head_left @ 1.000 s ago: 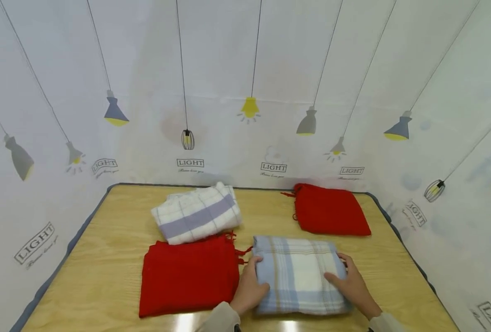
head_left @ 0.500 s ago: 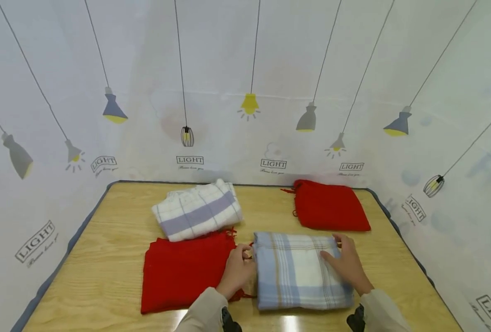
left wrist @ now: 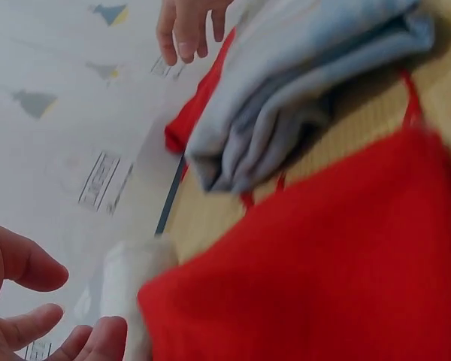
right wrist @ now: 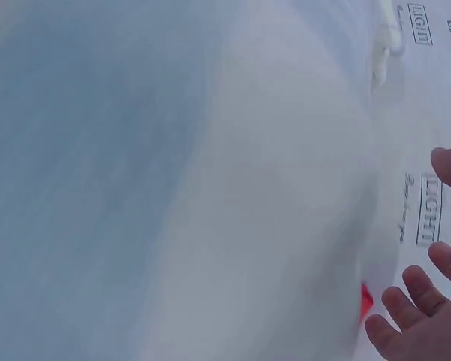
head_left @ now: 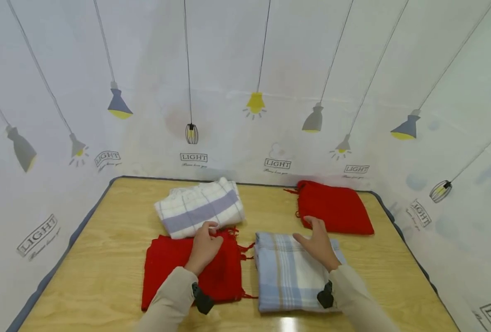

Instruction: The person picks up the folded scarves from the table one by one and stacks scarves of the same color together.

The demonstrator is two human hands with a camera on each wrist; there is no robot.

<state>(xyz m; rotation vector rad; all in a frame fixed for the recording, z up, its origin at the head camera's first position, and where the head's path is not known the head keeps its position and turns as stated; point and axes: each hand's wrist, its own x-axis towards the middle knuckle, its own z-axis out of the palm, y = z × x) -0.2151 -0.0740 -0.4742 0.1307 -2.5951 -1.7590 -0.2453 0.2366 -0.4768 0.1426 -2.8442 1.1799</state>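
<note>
My left hand [head_left: 205,248] hovers over the folded red fringed cloth [head_left: 172,272] at the front left, its fingers loosely bent and nothing between them. Just beyond its fingertips lies a white checked cloth [head_left: 201,210] with a purple stripe, folded, its near edge against the red one. My right hand [head_left: 320,242], thumb spread from the fingers, is over the far part of the folded blue-and-white plaid cloth [head_left: 288,276] and holds nothing. In the left wrist view the plaid cloth's folded layers [left wrist: 263,143] show at its side.
A second folded red cloth [head_left: 332,207] with fringe lies at the back right of the wooden table [head_left: 91,258]. A white curtain [head_left: 224,60] printed with hanging lamps surrounds the table's back and sides.
Both hands have left the plaid cloth's sides. The left moved left and forward over the front red cloth; the right moved forward and a little left. The cloths stay in place.
</note>
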